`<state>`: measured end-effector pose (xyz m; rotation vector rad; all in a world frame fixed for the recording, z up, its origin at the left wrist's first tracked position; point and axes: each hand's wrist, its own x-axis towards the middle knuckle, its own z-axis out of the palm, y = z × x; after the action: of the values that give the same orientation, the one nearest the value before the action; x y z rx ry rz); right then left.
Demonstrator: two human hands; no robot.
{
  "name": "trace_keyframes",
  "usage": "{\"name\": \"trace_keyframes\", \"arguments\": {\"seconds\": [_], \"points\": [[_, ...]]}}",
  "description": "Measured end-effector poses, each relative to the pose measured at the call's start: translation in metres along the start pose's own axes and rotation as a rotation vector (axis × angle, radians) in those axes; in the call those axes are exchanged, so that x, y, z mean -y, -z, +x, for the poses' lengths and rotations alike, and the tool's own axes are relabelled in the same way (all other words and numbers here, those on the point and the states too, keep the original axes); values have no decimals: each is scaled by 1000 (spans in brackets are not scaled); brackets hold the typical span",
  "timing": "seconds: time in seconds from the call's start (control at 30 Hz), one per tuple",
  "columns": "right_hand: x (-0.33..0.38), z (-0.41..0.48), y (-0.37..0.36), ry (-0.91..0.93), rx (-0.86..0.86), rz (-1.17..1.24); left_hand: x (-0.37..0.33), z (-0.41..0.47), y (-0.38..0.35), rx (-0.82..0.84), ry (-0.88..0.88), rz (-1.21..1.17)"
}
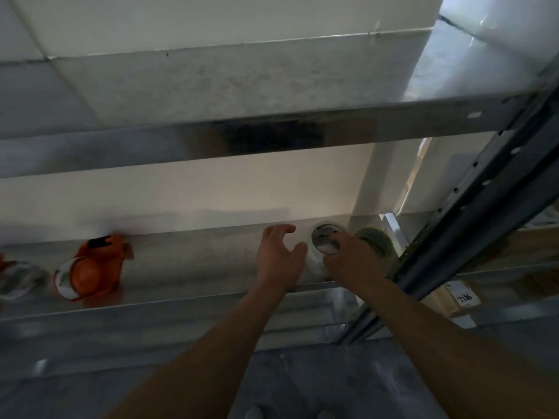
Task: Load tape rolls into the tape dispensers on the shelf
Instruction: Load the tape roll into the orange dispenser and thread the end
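Note:
A stack of clear tape rolls [320,237] stands on the metal shelf [187,261] toward its right end. My right hand [351,258] grips the top roll, with fingers inside its core. My left hand [281,255] hovers just left of the stack, fingers spread and holding nothing. An orange tape dispenser [96,266] with a roll in it lies on the shelf far to the left. A second dispenser [15,278] shows partly at the left edge. A greenish-brown roll [376,240] sits right of the stack, partly hidden by my right hand.
A dark steel upright [472,219] runs diagonally at the right, close to my right forearm. An upper shelf beam [242,140] crosses overhead. A cardboard box with a handwritten label [464,299] sits beyond the upright. White wall behind the shelf.

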<state>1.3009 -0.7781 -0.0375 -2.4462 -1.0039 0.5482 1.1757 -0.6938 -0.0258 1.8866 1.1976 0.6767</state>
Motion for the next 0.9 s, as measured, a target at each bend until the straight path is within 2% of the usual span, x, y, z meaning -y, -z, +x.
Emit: {"name": "trace_keyframes", "arguments": {"seconds": [0.1, 0.43, 0.6, 0.7, 0.9], "points": [[-5, 6, -4, -3, 105, -99, 3, -1, -1, -25, 28, -3], [-6, 18, -17, 89, 264, -248, 10, -1, 7, -43, 98, 5], [0, 17, -26, 175, 194, -257, 13, 1, 7, -54, 105, 15], [15, 12, -33, 185, 136, -67, 12, 1, 7, -53, 108, 9], [41, 9, -28, 43, 72, 445, 15, 5, 10, -72, 133, -13]]}}
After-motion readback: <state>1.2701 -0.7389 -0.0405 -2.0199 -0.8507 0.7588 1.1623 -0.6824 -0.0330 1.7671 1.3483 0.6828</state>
